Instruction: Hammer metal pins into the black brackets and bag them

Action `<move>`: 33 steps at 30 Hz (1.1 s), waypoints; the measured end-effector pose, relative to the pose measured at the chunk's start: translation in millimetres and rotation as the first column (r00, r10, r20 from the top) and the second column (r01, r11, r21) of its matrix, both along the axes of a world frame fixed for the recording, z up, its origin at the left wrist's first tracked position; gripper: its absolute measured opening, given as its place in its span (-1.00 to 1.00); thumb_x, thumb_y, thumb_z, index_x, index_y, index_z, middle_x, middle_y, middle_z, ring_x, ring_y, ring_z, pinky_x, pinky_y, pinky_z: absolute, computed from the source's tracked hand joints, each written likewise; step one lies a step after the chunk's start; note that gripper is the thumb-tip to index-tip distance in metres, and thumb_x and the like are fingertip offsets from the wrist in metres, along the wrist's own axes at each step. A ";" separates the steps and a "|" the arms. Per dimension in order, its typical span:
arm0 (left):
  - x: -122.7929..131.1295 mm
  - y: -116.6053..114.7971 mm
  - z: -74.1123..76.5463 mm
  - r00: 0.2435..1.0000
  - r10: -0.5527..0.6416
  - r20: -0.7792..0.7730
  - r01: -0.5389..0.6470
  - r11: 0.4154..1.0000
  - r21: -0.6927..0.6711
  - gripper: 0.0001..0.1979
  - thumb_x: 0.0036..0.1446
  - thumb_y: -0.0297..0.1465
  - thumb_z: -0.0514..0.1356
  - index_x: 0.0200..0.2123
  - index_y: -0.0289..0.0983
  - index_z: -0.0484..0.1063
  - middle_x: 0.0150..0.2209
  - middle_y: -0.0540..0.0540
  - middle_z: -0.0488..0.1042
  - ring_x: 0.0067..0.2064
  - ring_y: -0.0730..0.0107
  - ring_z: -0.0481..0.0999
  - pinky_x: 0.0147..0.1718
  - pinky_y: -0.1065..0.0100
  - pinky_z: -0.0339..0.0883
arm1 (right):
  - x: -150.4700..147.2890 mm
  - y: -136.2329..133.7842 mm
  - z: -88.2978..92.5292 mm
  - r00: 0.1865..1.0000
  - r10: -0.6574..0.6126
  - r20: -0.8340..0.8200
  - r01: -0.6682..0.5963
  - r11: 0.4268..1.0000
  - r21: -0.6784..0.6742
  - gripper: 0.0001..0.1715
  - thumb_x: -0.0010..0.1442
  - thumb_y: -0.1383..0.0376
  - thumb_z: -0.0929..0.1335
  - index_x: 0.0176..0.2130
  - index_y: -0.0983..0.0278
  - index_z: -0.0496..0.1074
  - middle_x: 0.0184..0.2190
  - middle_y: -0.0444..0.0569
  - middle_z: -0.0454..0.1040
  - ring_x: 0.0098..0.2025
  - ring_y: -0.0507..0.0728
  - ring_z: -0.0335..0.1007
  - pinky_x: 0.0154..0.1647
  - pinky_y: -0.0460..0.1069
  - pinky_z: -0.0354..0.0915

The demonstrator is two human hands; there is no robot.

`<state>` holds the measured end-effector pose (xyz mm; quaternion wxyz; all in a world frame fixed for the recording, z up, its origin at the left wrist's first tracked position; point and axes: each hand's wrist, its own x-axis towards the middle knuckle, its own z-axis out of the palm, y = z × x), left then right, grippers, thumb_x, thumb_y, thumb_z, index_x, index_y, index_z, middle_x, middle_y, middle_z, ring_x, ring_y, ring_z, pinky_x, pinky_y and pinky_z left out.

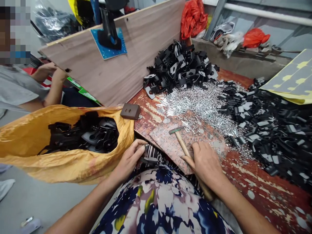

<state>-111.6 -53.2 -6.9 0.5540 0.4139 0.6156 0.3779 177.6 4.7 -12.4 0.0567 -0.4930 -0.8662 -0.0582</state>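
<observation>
My right hand (207, 162) is wrapped round the wooden handle of a small hammer (183, 143). The hammer's dark head rests over a speckled stone slab (165, 136) in front of me. My left hand (133, 156) is closed in a pinch at the slab's near left edge; what its fingertips hold is too small to make out. Just below those fingers is a black plastic part (149, 160), and whether the hand touches it I cannot tell. Loose silver pins (202, 104) are heaped beyond the slab, some spilling onto it.
Left of me gapes a yellow sack (97, 165) of black parts, with a brown block (130, 111) by its rim. Black plastic pieces form a pile (180, 65) at the back and another (273, 130) at right. A wooden board (136, 48) separates me from another person (21, 87).
</observation>
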 end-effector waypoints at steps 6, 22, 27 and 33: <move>23.8 42.1 -38.1 0.994 0.058 -0.095 -0.040 0.984 0.176 -0.66 0.34 -0.09 0.08 -0.13 -0.23 0.46 -0.49 0.07 0.34 -0.52 0.43 0.26 -0.54 0.42 0.12 | 23.6 -0.4 -8.8 0.997 -0.077 0.028 0.081 0.981 -0.176 -0.88 0.33 0.23 0.28 -0.27 0.22 0.31 -0.52 -0.13 0.38 -0.53 0.09 0.28 -0.51 -0.03 -0.03; 33.6 48.1 -62.9 0.951 0.195 -0.242 -0.124 0.952 0.279 -0.55 0.38 -0.10 -0.06 -0.45 -0.22 0.37 -0.55 0.04 0.33 -0.46 0.34 0.38 -0.39 0.34 0.18 | -9.1 -9.4 17.8 0.903 0.217 -0.371 -0.232 0.973 0.005 -0.38 0.43 0.41 0.21 0.40 0.17 0.24 -0.45 -0.09 0.49 -0.53 0.05 0.37 -0.51 -0.05 0.35; 34.8 50.4 -64.0 0.953 0.173 -0.250 -0.101 0.956 0.276 -0.53 0.38 -0.11 -0.07 -0.38 -0.25 0.45 -0.55 0.03 0.34 -0.46 0.33 0.38 -0.39 0.33 0.21 | -4.6 -4.4 7.3 0.915 0.140 -0.379 -0.195 0.975 -0.109 -0.41 0.48 0.32 0.20 0.43 0.15 0.18 -0.32 -0.06 0.53 -0.45 0.05 0.42 -0.39 -0.04 0.41; 4.4 29.9 6.3 0.919 0.125 -0.374 0.006 0.944 0.330 -0.64 0.34 -0.17 0.04 -0.20 -0.20 0.58 -0.44 -0.01 0.50 -0.41 0.28 0.45 -0.36 0.33 0.31 | 8.9 0.9 -9.8 0.957 0.058 -0.283 -0.081 0.994 -0.068 -0.53 0.45 0.30 0.22 0.26 0.34 0.39 -0.27 0.05 0.45 -0.35 0.14 0.39 -0.35 0.03 0.39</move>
